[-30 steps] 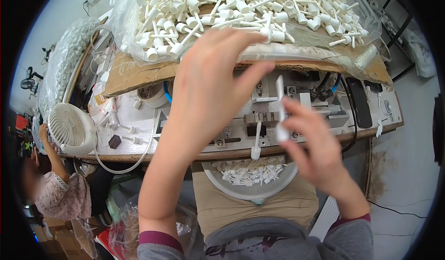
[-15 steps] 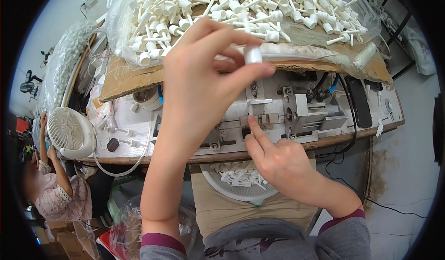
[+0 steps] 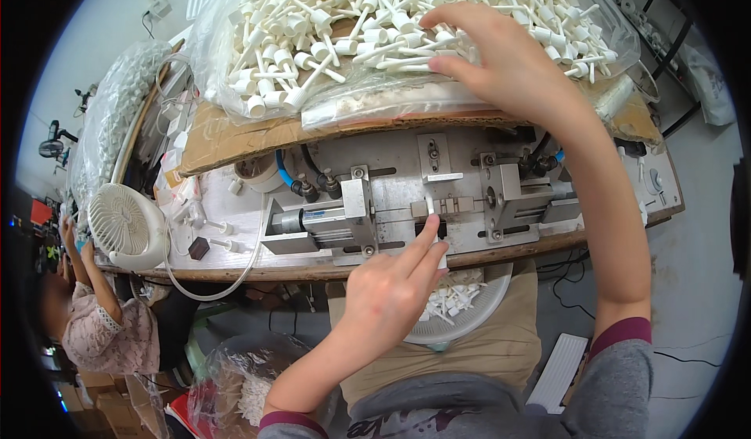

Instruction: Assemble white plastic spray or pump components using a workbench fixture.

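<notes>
My left hand (image 3: pixel 391 286) is at the small metal holder (image 3: pixel 461 205) in the middle of the bench fixture. Its index fingertip presses on a white capped stick (image 3: pixel 429 204) lying there. A white end of it shows by the lower fingers, and the rest is covered by the hand. My right hand (image 3: pixel 501 56) reaches over the heap of white capped sticks (image 3: pixel 313 25), thumb and fingers spread apart, with nothing gripped between them. Metal cylinder clamps, a left clamp (image 3: pixel 332 224) and a right clamp (image 3: pixel 516 197), flank the holder.
Cardboard (image 3: pixel 227 138) and clear plastic lie under the heap. A white basket (image 3: pixel 489 306) with white pieces rests at my lap. At left stand a white fan (image 3: pixel 129 228) and a looped tube (image 3: pixel 227 286). Another person (image 3: pixel 109 322) works at far left.
My left hand has come down to the holder from in front of the heap, where it held a white capped stick. My right hand has left the holder and moved up over the heap.
</notes>
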`<move>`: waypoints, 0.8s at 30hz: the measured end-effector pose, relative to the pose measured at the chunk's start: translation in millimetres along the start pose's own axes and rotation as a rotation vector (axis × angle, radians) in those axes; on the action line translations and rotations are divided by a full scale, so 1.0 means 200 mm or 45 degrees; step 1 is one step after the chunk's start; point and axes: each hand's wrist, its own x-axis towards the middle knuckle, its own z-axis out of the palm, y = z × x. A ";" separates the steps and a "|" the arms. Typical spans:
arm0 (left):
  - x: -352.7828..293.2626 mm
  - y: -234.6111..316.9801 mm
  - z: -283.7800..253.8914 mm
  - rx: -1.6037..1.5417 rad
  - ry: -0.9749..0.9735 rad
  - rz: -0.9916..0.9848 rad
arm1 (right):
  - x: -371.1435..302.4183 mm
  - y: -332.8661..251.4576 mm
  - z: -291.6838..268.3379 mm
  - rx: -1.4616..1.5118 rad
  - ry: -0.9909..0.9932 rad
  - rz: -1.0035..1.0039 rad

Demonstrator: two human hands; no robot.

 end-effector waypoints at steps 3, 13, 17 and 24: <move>0.02 -0.01 0.03 0.107 -0.024 0.018 | 0.02 0.04 0.03 -0.169 -0.143 0.004; 0.02 -0.04 0.05 0.130 0.001 0.031 | -0.11 -0.03 0.03 -0.421 -0.023 -0.286; 0.01 -0.07 0.07 0.104 0.030 0.062 | -0.14 -0.04 0.04 -0.359 0.010 -0.195; 0.02 -0.01 -0.02 -0.137 0.064 0.083 | -0.12 -0.02 0.00 -0.020 0.515 -0.016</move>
